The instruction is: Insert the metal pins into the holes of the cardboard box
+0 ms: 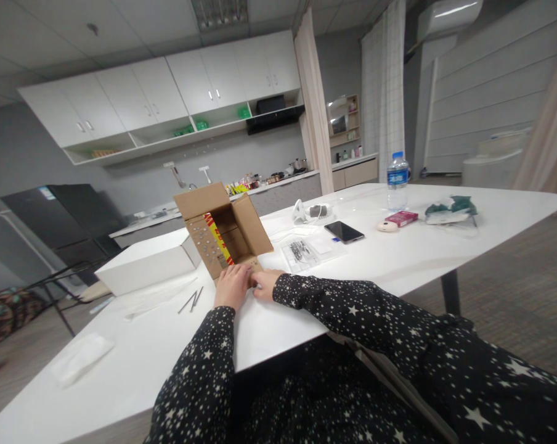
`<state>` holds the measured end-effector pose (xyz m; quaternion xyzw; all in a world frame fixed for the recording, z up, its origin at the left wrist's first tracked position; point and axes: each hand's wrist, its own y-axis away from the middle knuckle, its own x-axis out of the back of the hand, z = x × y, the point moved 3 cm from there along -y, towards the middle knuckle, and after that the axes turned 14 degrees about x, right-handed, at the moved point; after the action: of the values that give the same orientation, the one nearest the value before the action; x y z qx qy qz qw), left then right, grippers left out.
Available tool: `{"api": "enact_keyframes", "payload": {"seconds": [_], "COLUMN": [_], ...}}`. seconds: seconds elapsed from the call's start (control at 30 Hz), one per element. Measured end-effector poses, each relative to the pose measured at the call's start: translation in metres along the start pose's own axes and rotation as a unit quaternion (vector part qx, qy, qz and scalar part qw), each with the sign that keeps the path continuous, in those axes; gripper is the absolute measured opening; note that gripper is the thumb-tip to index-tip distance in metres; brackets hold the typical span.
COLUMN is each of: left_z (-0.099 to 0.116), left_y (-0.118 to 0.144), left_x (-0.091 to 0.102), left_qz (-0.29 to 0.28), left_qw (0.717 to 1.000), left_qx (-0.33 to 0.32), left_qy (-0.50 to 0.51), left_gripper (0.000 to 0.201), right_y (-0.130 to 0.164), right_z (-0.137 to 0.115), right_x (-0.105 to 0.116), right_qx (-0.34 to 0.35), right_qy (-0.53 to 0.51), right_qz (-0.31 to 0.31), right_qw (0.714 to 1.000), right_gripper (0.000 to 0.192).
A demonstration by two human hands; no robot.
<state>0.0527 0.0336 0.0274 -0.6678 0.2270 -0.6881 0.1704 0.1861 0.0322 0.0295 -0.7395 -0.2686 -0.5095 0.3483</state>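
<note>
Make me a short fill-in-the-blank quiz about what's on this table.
1. Both hands, left hand and right hand, rest on the bottom flap of an open ____ box.
2. The water bottle has a ____ cap.
3. The phone lies with its screen facing ____.

Missing words: cardboard; blue; up

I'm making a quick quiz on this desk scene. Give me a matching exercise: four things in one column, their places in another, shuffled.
1. cardboard box
2. water bottle
3. phone
4. white box

a. far side of the table, upright
b. left of the cardboard box
c. flat, right of the cardboard box
d. open, just beyond both hands

Pairs: 1-d, 2-a, 3-c, 4-b
</note>
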Motion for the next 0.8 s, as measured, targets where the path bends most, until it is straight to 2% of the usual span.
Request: {"api": "enact_keyframes", "payload": {"seconds": [0.23,0.8], "left_z": [0.0030,0.0001], "left_y": [-0.0005,-0.0023], "left_x": [0.0017,-0.0010], "left_qz": [-0.010,0.011], "left_qw": [1.000,1.000], "left_qx": [-0.006,0.008], "left_qy": [0.003,-0.014], "left_gripper": [0.031,0.032], "right_y": [-0.0005,-0.0007], "right_z": [0.0009,0.0023], "right_x": [-0.0013,-0.0017], "right_qx": [0.003,-0.001], "right_qy": [-0.001,-0.006], "right_qz": [0.011,0.002], "right_qw": [1.000,1.000], "right_gripper": [0.031,0.032]}}
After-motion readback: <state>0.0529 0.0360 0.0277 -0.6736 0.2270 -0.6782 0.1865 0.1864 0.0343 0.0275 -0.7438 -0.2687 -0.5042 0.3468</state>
